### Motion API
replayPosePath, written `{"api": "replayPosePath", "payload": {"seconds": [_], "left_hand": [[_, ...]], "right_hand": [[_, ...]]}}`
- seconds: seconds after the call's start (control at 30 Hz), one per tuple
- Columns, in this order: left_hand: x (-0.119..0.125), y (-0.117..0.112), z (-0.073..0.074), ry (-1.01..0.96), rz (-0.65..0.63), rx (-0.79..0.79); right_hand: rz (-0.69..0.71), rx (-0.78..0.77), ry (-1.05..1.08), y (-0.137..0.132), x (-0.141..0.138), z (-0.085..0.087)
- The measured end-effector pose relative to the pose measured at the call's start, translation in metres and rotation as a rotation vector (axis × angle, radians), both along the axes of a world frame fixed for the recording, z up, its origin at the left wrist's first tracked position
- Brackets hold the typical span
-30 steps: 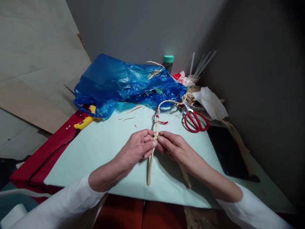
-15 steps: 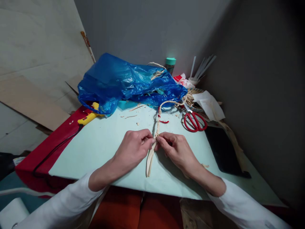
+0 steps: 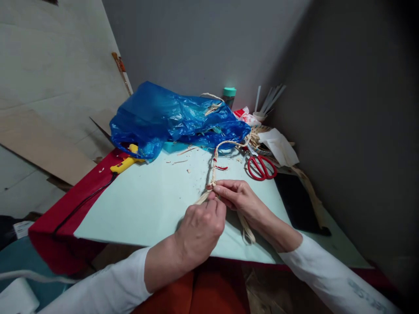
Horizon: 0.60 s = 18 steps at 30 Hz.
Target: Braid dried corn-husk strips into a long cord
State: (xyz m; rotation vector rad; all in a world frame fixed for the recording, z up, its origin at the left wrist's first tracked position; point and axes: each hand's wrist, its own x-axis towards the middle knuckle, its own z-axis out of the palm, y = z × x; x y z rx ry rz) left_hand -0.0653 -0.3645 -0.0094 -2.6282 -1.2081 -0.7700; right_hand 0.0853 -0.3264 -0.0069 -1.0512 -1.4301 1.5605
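And the left hand [image 3: 203,226] has swung round, off the left flank of the pale braid [image 3: 213,173] and in under its lower end, knuckles up, while the right hand [image 3: 240,196] stays at that same end; a bunch of loose strands [image 3: 246,231] now dangles beneath the right wrist. Our landmark is the blue plastic bag [image 3: 170,115], and the braid lies on the table [image 3: 140,205] on the bag's near side, in front of its right half. Right thumb and forefinger are pinched together on the braid's end; the left fingers are curled closed and seem to have strands just below it, though which ones is hidden. By the look of it, this is plaiting: one strand being worked across another at the growing end. The next move calls for a firm right pinch on that crossing and an even pull on the strand. As for direction, the worked end points towards the person, away from the bag; the long axis runs almost straight from the hands up to the bag's front, past a red tie [image 3: 214,161], then bends along that edge to the bag's right end, by the red-handled scissors [image 3: 262,168].
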Motion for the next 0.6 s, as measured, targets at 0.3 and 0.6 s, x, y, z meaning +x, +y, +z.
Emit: {"api": "replayPosePath", "payload": {"seconds": [0.3,0.6], "left_hand": [[-0.025,0.055,0.02,-0.795,-0.24,-1.142],[-0.009,0.053,0.006,-0.983,-0.197,-1.453]], "right_hand": [[0.012,0.038,0.061,-0.004,0.0,0.007],[-0.006,0.252,-0.394,-0.016,0.009,0.003]]}}
